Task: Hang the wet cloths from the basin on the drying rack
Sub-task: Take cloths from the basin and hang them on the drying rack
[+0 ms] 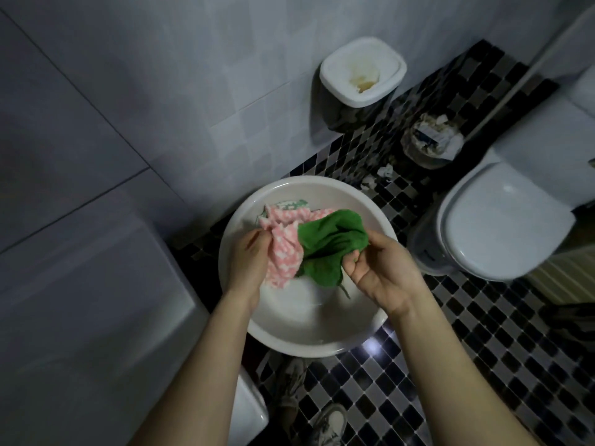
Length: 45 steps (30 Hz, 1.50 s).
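Observation:
A round white basin [309, 333] sits on the tiled floor below me. Over it, my left hand [248, 262] grips a pink-and-white checked cloth [285, 252] at its left edge. My right hand [380, 272] pinches a plain green cloth [328, 249] that hangs bunched beside the pink one, the two cloths touching. Behind them, a green-and-white patterned cloth [294, 205] lies in the far part of the basin. No drying rack is in view.
A toilet [502, 223] with its lid down stands right of the basin. A full waste bin [431, 143] and a white-lidded container [362, 72] stand by the grey tiled wall. A white fixture edge [251, 410] lies at lower left; my shoes [328, 423] stand below the basin.

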### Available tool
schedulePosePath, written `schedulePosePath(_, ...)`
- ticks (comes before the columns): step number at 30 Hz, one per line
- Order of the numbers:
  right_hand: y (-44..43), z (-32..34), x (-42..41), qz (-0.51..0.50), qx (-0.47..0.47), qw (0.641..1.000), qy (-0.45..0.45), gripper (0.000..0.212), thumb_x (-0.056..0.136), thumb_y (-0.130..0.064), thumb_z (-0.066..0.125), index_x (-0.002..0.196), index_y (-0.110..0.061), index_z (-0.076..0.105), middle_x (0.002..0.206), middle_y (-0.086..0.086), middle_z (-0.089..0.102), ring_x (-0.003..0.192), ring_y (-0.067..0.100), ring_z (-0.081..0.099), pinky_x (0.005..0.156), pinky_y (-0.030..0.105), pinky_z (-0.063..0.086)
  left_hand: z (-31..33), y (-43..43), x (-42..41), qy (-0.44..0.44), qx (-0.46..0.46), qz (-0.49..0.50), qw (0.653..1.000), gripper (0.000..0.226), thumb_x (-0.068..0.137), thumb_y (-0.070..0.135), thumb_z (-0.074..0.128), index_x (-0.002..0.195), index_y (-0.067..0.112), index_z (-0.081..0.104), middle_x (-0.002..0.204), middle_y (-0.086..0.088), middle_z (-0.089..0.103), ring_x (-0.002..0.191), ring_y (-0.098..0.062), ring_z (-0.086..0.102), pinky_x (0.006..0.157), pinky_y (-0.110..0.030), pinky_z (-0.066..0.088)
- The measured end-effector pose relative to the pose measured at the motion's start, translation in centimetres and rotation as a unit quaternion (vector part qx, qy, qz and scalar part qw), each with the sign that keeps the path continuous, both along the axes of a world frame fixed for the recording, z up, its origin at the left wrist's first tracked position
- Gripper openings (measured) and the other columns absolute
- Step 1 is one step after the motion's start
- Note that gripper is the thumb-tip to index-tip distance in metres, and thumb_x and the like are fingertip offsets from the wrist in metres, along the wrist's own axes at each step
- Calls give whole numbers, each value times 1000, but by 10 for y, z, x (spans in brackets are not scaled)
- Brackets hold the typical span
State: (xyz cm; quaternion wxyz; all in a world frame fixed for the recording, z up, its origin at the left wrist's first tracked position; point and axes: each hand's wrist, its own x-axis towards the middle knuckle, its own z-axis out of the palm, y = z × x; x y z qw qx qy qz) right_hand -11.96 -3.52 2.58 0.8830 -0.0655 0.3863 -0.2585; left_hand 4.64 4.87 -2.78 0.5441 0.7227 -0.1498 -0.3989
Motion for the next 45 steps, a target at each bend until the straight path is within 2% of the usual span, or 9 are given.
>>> schedulePosePath(7,5,47,-6,29,-82,995,-41,16,100,-15,39,91,-11,52,67,4,44,41,7,44,28,13,29,51,7,-7,13,-68,-26,997,33,84,46,60,86,13,64,88,-17,67,86,-26,66,81,-50,53)
schedulePosePath(11,12,68,-18,111,-200,973,15,16,98,-11,44,87,-10,56,63,5,41,35,6,35,28,11,20,84,9,-23,80,-94,-242,962,47,75,60,70,111,29,69,118,-5,69,113,-27,64,98,-48,48)
schedulePosePath(17,17,103,-54,182,-301,935,40,15,97,-19,51,96,-5,56,64,7,52,37,7,41,29,13,25,140,13,-62,-11,-116,-279,953,22,70,37,77,76,18,70,71,3,71,68,-11,67,66,-30,54)
schedulePosePath(22,27,108,-101,245,-379,890,62,33,80,-8,71,112,-2,64,88,12,70,71,19,69,59,26,58,178,19,-86,0,-189,-281,941,13,74,33,68,71,21,74,72,0,72,72,-15,68,71,-38,56)
schedulePosePath(26,40,100,-146,263,-355,890,114,40,68,-18,82,104,-4,71,88,9,75,71,16,70,61,25,55,196,26,-98,-32,-245,-271,930,25,81,30,73,61,19,62,58,2,51,62,-14,58,88,-46,55)
schedulePosePath(33,79,107,-207,-4,-263,965,9,35,64,-20,86,93,-12,68,89,9,71,72,16,71,46,18,54,204,56,-119,45,-206,-353,911,12,81,16,69,70,12,69,76,-6,66,70,-10,70,74,-26,55)
schedulePosePath(38,106,144,-219,30,-421,895,145,11,85,-14,64,96,-16,68,70,2,65,52,11,61,41,18,44,179,71,-142,-213,61,-515,828,23,75,20,82,91,35,77,118,2,68,106,-17,65,98,-42,51)
schedulePosePath(41,120,156,-224,108,-490,831,240,16,94,-14,58,106,-14,69,85,12,71,67,25,68,56,34,52,186,74,-167,-222,-6,-443,869,18,89,25,68,92,41,75,105,8,73,99,-24,69,93,-49,54)
schedulePosePath(45,140,166,-238,150,-531,781,293,18,95,-15,58,105,-24,71,80,3,70,70,27,61,65,41,47,217,77,-212,-140,-111,-449,875,30,86,43,62,110,27,71,112,7,70,100,-5,65,78,-20,55)
